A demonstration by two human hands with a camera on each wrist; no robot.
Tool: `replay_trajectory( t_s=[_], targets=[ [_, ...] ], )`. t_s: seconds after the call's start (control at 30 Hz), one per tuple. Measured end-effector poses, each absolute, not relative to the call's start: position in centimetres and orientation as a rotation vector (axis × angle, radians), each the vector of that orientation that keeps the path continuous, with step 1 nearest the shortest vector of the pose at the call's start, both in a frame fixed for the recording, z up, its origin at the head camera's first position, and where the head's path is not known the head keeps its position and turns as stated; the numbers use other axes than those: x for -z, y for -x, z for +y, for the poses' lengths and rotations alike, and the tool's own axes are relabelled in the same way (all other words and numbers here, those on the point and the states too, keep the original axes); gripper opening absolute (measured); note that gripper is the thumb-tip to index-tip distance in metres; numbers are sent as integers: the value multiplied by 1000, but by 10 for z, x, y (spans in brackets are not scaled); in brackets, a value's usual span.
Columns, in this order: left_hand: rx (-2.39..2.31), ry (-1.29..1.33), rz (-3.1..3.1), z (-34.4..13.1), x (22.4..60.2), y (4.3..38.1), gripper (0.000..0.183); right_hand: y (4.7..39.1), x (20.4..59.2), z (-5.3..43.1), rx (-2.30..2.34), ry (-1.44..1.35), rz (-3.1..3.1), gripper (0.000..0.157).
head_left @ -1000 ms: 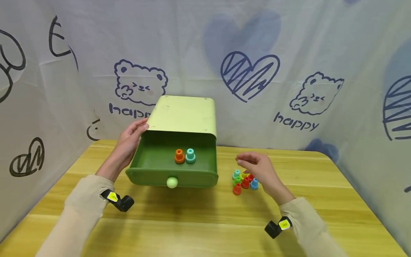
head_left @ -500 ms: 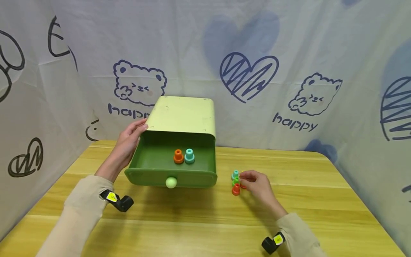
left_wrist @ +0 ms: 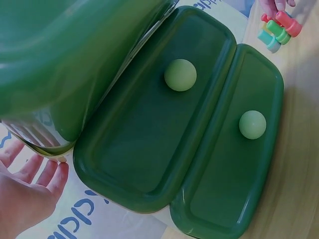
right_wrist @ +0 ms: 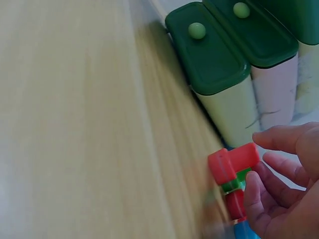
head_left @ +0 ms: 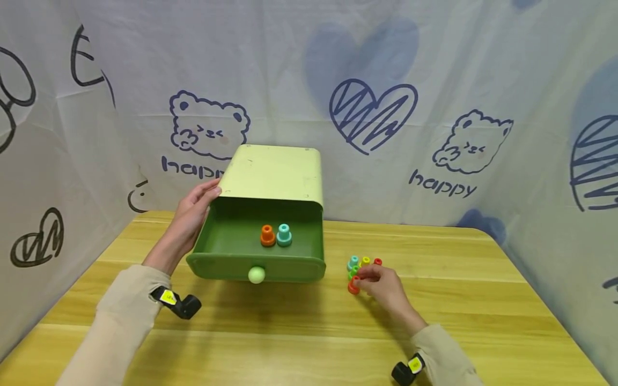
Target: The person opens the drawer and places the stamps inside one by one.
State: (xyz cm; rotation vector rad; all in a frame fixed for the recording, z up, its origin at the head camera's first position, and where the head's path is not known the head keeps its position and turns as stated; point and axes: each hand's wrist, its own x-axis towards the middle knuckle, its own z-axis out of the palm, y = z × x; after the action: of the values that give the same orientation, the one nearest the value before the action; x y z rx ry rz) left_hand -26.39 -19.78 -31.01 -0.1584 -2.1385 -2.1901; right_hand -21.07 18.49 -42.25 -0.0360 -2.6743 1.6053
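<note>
My left hand (head_left: 194,210) steadies the cabinet (head_left: 272,171) at its upper left side, fingers extended against the wall and thumb by the top edge. The top green drawer (head_left: 232,220) is pulled out and holds an orange peg (head_left: 267,236) and a light blue peg (head_left: 284,235). On the table, my right hand (head_left: 386,289) reaches over a cluster of pegs. Its thumb and forefinger stand apart around the narrow end of the nearest red peg (right_wrist: 234,162). Beside this peg are a green peg (head_left: 353,272), a light blue peg (head_left: 353,262) and a yellow peg (head_left: 365,261). The hand hides others.
Two closed drawers with round knobs sit below the open one; the left wrist view shows the middle drawer (left_wrist: 149,119) and bottom drawer (left_wrist: 229,169). A wooden table (head_left: 289,343) carries everything. Behind it hangs a printed cloth (head_left: 289,64).
My right hand has come down to the pegs, then shifted toward me to the nearest red one. My left hand and the cabinet have kept their place.
</note>
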Motion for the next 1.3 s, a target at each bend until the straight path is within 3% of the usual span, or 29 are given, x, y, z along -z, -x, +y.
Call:
replay_trajectory(
  t_s=[0.77, 1.3],
  targets=[
    [2161, 137, -2162, -198, 310, 264, 66, 210, 431, 183, -1381, -78, -2775, 18],
    [2183, 142, -2139, -197, 311, 265, 66, 205, 416, 184, -1349, -103, -2772, 16]
  ],
)
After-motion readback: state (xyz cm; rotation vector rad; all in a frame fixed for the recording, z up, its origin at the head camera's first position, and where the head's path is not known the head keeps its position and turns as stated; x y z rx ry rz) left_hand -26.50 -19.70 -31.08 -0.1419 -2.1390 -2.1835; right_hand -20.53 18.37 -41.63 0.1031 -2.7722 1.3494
